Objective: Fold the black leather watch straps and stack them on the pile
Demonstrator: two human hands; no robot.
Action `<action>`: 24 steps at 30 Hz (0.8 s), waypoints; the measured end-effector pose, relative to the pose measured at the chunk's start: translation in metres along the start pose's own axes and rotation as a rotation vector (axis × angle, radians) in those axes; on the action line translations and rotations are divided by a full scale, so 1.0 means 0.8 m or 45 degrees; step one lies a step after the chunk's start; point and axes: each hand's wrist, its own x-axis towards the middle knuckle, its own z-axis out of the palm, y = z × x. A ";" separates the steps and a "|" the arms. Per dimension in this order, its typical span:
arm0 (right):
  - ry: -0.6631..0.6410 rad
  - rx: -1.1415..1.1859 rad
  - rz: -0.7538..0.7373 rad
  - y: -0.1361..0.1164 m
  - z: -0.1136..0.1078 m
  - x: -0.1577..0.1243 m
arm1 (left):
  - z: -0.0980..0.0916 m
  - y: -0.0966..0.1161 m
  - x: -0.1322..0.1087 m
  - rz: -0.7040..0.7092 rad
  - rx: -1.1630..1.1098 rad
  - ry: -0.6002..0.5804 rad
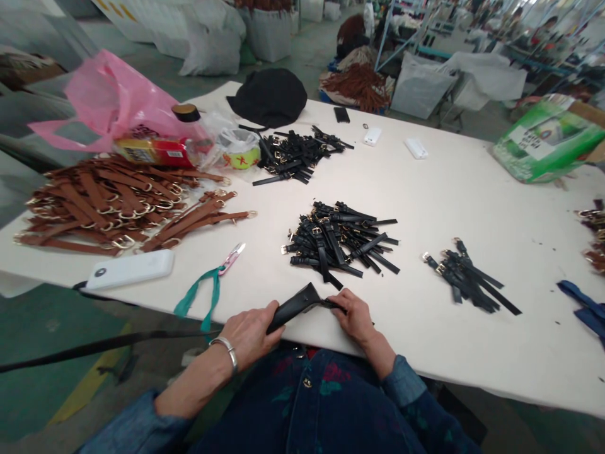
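Head view: at the near edge of the white desk (472,189), the left hand (248,334) is closed round one end of a black strap (295,306), its grip tight on the strap's wider part. The right hand (357,318) pinches the other, narrower end between its fingertips. The strap spans the gap between both hands, raised slightly off the desk. Just beyond lies a pile of black buckled straps (340,243); a smaller bundle (467,280) sits to the right, pink-handled snips (231,258) to the left.
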 end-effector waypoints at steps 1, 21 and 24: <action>-0.010 -0.054 -0.043 0.001 -0.006 0.002 | -0.003 -0.001 -0.001 0.016 0.010 -0.007; -0.113 -0.035 -0.280 0.024 -0.025 -0.004 | 0.001 0.034 0.008 0.191 0.113 -0.155; -0.093 -0.053 -0.325 0.030 -0.021 -0.001 | 0.000 0.038 0.006 0.181 0.127 -0.173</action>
